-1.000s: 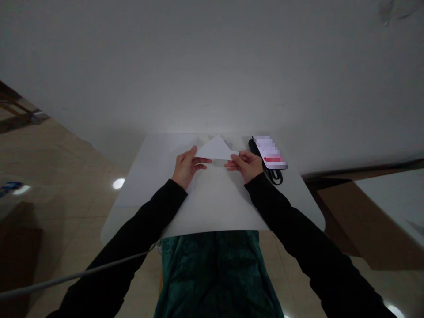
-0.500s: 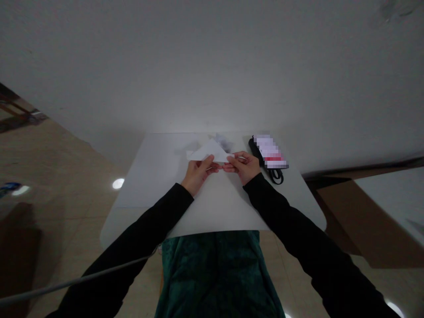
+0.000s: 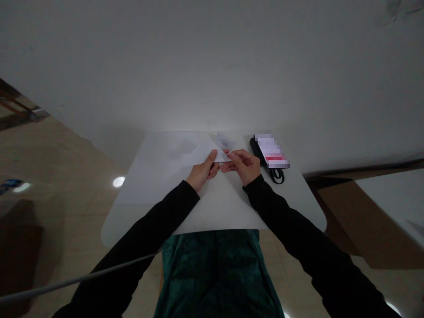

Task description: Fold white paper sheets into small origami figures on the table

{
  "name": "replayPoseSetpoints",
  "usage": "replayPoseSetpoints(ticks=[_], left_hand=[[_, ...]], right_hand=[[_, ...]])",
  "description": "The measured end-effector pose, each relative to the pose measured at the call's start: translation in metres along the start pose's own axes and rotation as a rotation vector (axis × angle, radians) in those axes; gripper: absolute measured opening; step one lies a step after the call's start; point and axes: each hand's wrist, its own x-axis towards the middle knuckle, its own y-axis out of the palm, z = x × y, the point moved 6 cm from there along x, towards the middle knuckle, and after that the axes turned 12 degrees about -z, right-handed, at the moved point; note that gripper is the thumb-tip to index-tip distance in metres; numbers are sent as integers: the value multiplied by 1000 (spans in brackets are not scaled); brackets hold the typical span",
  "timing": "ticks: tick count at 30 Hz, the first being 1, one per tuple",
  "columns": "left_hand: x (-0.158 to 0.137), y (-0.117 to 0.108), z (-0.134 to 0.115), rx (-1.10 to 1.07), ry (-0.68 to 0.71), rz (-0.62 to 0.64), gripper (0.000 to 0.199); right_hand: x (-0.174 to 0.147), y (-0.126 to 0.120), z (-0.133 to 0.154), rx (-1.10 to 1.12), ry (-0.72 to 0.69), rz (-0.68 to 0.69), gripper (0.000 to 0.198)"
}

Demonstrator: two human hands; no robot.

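A small folded sheet of white paper (image 3: pixel 202 153) is held between my two hands over the white table. My left hand (image 3: pixel 202 171) grips it near the middle, thumb on top and fingers curled underneath. At the paper's right corner, my right hand (image 3: pixel 244 165) pinches the edge between thumb and forefinger, its other fingers beneath. Both hands are close together, their fingertips nearly meeting. The paper's underside and part of its lower edge are hidden by my fingers.
A phone (image 3: pixel 272 151) lies at the right on a black object with a looped strap (image 3: pixel 277 176). A large white sheet (image 3: pixel 142 176) covers the left of the table (image 3: pixel 215 212). A wall (image 3: pixel 212 66) stands behind, and a grey cable (image 3: pixel 82 278) crosses my left sleeve.
My left hand has slid right along the paper, nearer my right hand. The right fingers have closed on the paper's right corner, which now looks bent up.
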Motion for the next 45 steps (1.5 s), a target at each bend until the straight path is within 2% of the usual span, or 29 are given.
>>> replayPoseSetpoints(ticks=[4,7,10,13,20,28,31,34,37,40,45], left_hand=[[-1,-1,0,194,36,78,65],[-2,-2,0,236,40,99,65],[-1,-3,-1,205,39,92,58],[-1,-3,-2,159,41,107,52],[-2,-2,1,94,4,110,51],[-2,-1,1,80,9,95,54],[1,-6,-2,137,54,6,55],[8,-22,-10,151,168,-205,48],[14,-39,-16,57,265,-387,38],[17,-44,-18,-16,288,-401,41],[16,-46,-21,25,272,-408,44]], right_hand=[[5,-5,-6,3,89,-22,31],[7,-7,-13,-17,139,4,30],[7,-6,-15,-33,139,50,26],[7,-7,-12,-63,94,40,23],[4,-5,-3,-131,51,22,23],[-8,10,-10,-155,181,256,37],[-4,6,-7,-143,164,208,39],[3,-2,-5,-107,181,142,38],[8,-8,-4,-62,210,105,36],[8,-9,-3,-36,253,85,33],[9,-15,-3,-14,306,24,27]])
